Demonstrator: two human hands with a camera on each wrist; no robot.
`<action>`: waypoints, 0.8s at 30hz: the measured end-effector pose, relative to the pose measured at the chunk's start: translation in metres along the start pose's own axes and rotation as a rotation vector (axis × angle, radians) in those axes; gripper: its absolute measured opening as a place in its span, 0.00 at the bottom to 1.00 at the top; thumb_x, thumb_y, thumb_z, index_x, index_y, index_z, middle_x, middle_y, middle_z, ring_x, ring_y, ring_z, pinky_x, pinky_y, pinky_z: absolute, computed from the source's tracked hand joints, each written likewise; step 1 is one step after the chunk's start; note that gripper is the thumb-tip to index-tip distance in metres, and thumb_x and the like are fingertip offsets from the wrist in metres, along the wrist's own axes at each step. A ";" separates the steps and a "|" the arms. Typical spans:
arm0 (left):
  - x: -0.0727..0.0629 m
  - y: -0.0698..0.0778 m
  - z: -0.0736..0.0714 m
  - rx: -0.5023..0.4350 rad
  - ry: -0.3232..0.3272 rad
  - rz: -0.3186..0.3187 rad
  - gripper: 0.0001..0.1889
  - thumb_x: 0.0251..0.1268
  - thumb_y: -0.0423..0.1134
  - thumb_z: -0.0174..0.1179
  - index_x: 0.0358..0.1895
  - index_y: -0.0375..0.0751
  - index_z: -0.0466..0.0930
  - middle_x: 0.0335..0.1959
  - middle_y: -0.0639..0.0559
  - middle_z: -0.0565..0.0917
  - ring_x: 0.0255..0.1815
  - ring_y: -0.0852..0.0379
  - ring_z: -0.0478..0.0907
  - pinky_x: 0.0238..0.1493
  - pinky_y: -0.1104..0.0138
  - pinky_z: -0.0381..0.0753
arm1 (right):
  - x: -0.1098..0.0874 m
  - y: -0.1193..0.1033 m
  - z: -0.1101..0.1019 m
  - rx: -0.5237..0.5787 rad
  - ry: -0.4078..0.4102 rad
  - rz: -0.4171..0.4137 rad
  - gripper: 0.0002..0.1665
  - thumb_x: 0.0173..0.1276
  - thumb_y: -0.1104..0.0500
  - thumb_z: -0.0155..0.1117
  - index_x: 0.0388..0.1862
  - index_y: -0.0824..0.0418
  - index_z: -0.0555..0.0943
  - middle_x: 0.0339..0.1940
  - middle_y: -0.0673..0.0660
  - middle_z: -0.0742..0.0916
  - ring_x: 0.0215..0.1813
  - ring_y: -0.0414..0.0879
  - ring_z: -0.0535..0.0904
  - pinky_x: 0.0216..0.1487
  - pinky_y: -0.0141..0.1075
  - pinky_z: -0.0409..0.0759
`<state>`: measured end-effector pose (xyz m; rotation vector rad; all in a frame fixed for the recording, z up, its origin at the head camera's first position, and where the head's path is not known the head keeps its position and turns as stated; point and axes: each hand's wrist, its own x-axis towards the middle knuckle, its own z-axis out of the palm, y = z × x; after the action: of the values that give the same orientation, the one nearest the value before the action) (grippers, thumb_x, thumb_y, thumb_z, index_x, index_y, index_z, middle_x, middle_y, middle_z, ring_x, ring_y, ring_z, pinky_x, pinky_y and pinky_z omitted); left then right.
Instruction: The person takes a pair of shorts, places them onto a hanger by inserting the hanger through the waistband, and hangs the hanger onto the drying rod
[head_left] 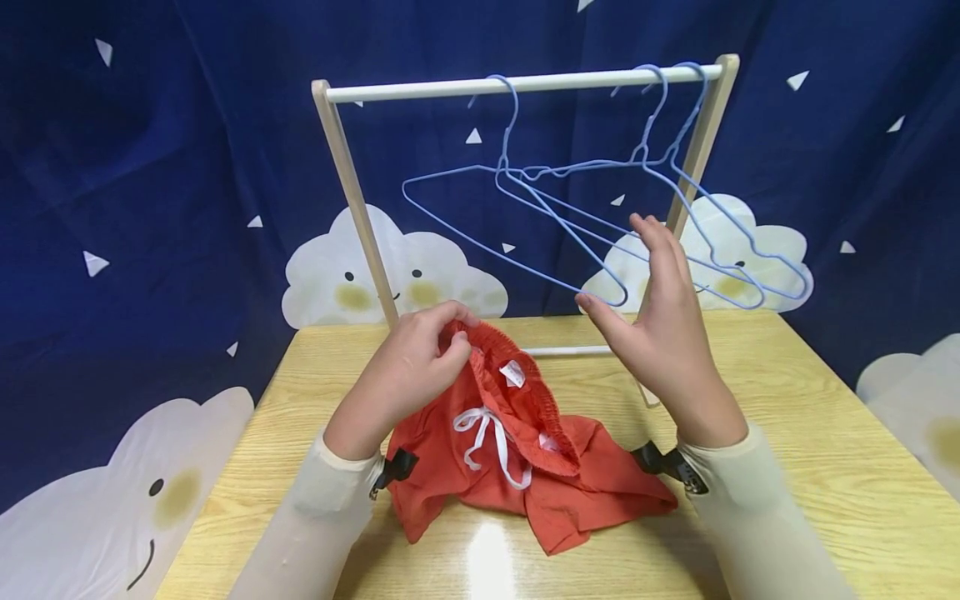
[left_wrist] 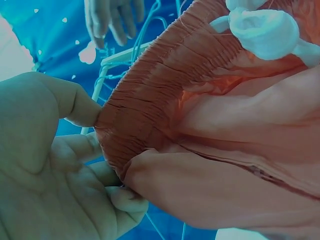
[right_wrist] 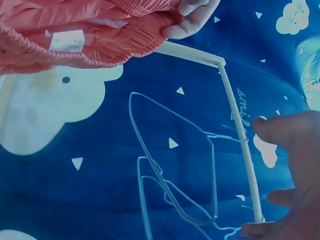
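From where I stand, the left hand [head_left: 416, 354] has thumb and fingers pinched on one end of the elastic waistband [head_left: 542, 396]; I'd hold that grip firm but unstretched. The red shorts [head_left: 558, 504] hang from it, legs spread low over the table [head_left: 757, 375], waist gaping (the white bow [head_left: 486, 412] is best left tied). Beyond, on the rack's rail [head_left: 420, 88], a blue hanger [head_left: 504, 158] dangles, easily set swinging. The right hand [head_left: 663, 333] is spread wide, holding nothing, thumb near that hanger's lower corner; a light touch would serve it best.
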<state>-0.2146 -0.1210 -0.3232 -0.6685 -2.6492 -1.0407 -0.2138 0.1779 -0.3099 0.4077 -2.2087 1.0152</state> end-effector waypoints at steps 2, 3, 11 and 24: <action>0.000 0.000 0.000 -0.001 -0.002 0.000 0.15 0.74 0.38 0.53 0.56 0.44 0.85 0.48 0.52 0.89 0.41 0.53 0.82 0.47 0.60 0.86 | 0.002 0.002 0.004 0.004 -0.036 0.051 0.57 0.68 0.50 0.81 0.90 0.48 0.59 0.89 0.53 0.64 0.89 0.54 0.58 0.82 0.70 0.61; 0.000 0.000 0.001 -0.002 -0.003 0.001 0.15 0.74 0.38 0.53 0.56 0.45 0.85 0.47 0.52 0.89 0.40 0.53 0.82 0.46 0.60 0.85 | 0.002 0.003 0.006 0.010 -0.054 0.071 0.57 0.69 0.49 0.80 0.90 0.48 0.59 0.89 0.54 0.65 0.89 0.55 0.60 0.82 0.70 0.62; 0.000 0.001 0.002 0.005 -0.011 0.008 0.15 0.75 0.38 0.53 0.56 0.45 0.85 0.46 0.53 0.88 0.37 0.54 0.81 0.44 0.60 0.84 | 0.002 0.011 0.022 0.092 -0.179 0.146 0.55 0.73 0.44 0.76 0.90 0.47 0.57 0.86 0.59 0.71 0.84 0.61 0.70 0.82 0.64 0.66; 0.000 0.001 0.005 0.017 -0.027 0.006 0.15 0.75 0.38 0.53 0.56 0.46 0.85 0.50 0.52 0.89 0.42 0.54 0.83 0.49 0.59 0.86 | -0.006 0.019 0.047 0.220 -0.235 0.177 0.32 0.83 0.52 0.65 0.80 0.59 0.70 0.62 0.62 0.89 0.55 0.56 0.91 0.55 0.38 0.88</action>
<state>-0.2146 -0.1166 -0.3259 -0.6914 -2.6744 -1.0131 -0.2402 0.1544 -0.3467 0.4551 -2.3816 1.3750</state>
